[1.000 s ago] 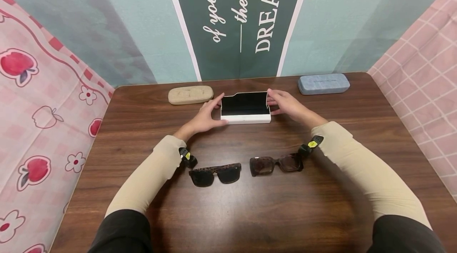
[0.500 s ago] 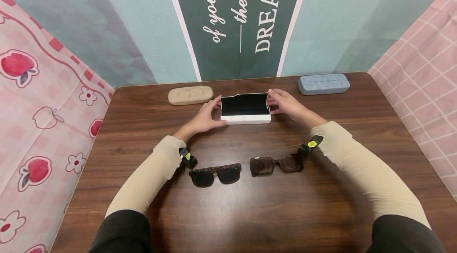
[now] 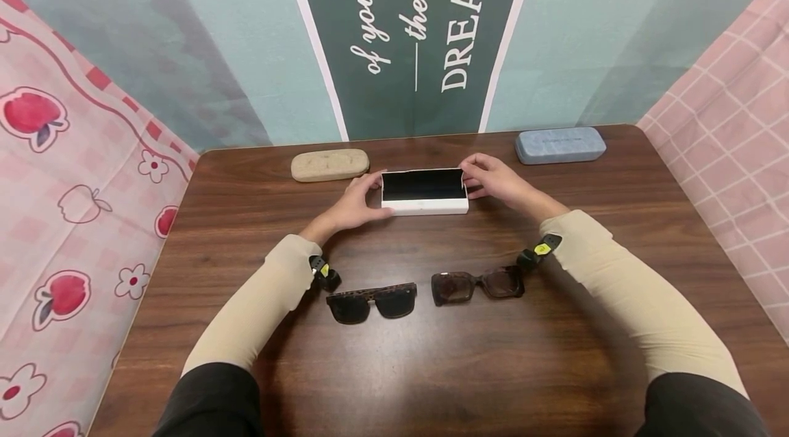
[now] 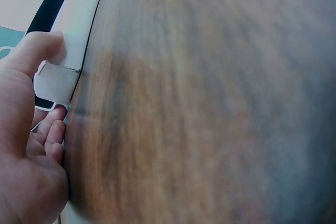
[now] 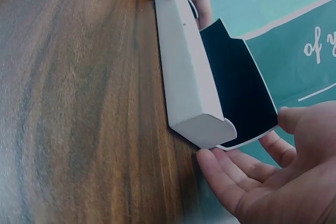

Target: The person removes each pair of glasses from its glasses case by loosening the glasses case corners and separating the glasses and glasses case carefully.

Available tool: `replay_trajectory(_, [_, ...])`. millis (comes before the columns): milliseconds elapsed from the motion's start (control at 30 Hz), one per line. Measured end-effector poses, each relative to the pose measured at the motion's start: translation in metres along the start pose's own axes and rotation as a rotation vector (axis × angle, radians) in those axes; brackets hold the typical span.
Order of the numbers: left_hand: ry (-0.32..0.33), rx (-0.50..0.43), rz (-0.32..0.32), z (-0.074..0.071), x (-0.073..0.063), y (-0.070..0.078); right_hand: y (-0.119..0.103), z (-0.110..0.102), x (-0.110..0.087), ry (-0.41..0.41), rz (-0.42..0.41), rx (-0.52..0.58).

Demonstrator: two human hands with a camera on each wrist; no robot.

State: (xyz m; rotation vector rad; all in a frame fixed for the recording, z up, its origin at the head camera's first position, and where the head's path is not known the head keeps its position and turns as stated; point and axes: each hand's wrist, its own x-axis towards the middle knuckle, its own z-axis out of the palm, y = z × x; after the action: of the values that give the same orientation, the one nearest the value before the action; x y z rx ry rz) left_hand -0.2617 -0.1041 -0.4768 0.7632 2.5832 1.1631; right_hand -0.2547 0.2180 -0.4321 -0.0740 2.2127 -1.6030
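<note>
A white glasses case (image 3: 425, 207) with a black lining lies on the table between both hands, its lid (image 5: 241, 82) raised at the back. My left hand (image 3: 353, 209) grips the left end, with the thumb (image 4: 50, 45) on the front wall and the fingers curled behind that end. At the other end, my right hand (image 3: 496, 179) pinches the lid's side edge at its upper corner. Its other fingers (image 5: 223, 177) reach along the case's lower end. Nearer the body lie dark-lensed sunglasses (image 3: 396, 302) and, to their right, brown tortoiseshell sunglasses (image 3: 455, 286).
A beige glasses case (image 3: 329, 164) rests just left of the white one, near the left hand. The blue glasses case (image 3: 559, 145) stands at the table's back right. Printed cloths hang behind and on both sides of the wooden table (image 3: 394, 375).
The lid's far edge has tipped down and forward, so less of the black lining shows in the head view. My right hand follows it slightly; the left hand keeps its place.
</note>
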Motion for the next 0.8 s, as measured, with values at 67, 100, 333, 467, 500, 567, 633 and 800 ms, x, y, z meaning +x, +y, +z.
replay_trajectory(67, [0.003,0.001,0.005,0.0,0.0,0.0,0.0,-0.001,-0.001,-0.008,0.002,-0.012])
replay_trajectory(100, [0.004,0.0,0.007,0.001,0.0,-0.001,0.0,-0.002,-0.001,-0.015,0.002,-0.014])
replay_trajectory(333, [0.013,-0.034,0.008,0.0,0.0,-0.001,-0.003,-0.006,-0.004,-0.075,0.004,-0.025])
replay_trajectory(467, [0.009,-0.048,0.009,-0.001,-0.001,0.0,-0.001,-0.01,-0.004,-0.097,-0.016,-0.055])
replay_trajectory(500, [0.009,-0.047,0.008,-0.001,-0.001,0.0,0.0,-0.011,-0.004,-0.101,-0.025,-0.065])
replay_trajectory(567, [0.012,-0.046,0.006,-0.001,-0.001,0.0,0.001,-0.012,-0.004,-0.11,-0.047,-0.083])
replay_trajectory(633, [0.014,-0.047,-0.004,0.0,-0.001,0.0,0.003,-0.013,-0.004,-0.118,-0.068,-0.094])
replay_trajectory(800, [0.009,-0.057,-0.031,0.0,-0.001,0.001,0.006,-0.014,-0.004,-0.129,-0.112,-0.121])
